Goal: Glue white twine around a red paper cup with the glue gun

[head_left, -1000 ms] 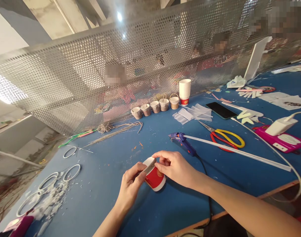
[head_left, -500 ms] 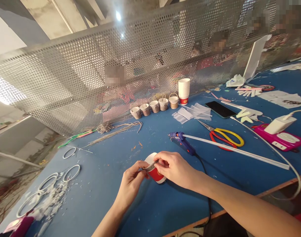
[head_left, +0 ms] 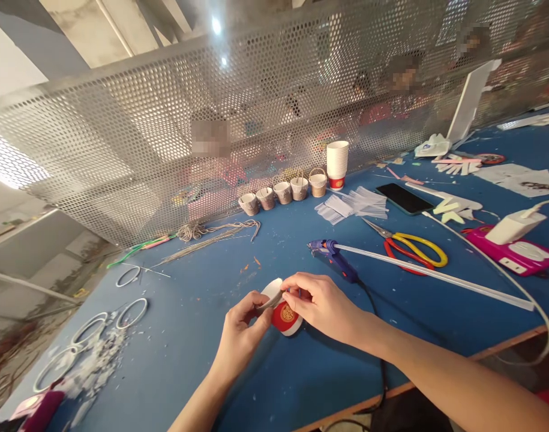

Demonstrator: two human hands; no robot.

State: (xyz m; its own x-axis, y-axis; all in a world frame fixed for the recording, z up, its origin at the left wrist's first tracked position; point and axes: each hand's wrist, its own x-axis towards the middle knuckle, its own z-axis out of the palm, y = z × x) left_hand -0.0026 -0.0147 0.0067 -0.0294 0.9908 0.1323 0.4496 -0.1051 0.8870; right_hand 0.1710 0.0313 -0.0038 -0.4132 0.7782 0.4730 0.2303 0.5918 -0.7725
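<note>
L hand (head_left: 242, 331) + R hand (head_left: 321, 303) pinching cup (head_left: 285, 319) rim | glue gun (head_left: 339, 264) nr R | pliers (head_left: 420, 247) beyond

- Spread beneath the purple glue gun (head_left: 340, 264): blue table (head_left: 188, 360)
- Right of it: long-nosed pliers (head_left: 392, 238)
- Beyond it: white strips (head_left: 353, 206), dark phone (head_left: 404, 199), small buckets (head_left: 283, 194), stacked cups (head_left: 337, 162)
- Far left of it: white rings (head_left: 146, 309)

FREE ROOM AND OBSTACLES: BLUE TABLE (head_left: 184, 327)

Open lane: surface between white rings (head_left: 146, 308) and left hand (head_left: 242, 330). Obstructions, right: glue gun (head_left: 341, 264), long glue stick (head_left: 436, 275) slanting across, pliers (head_left: 391, 237). Far side: small buckets (head_left: 282, 194), cup stack (head_left: 337, 161); perforated panel (head_left: 143, 138) closing the back.
</note>
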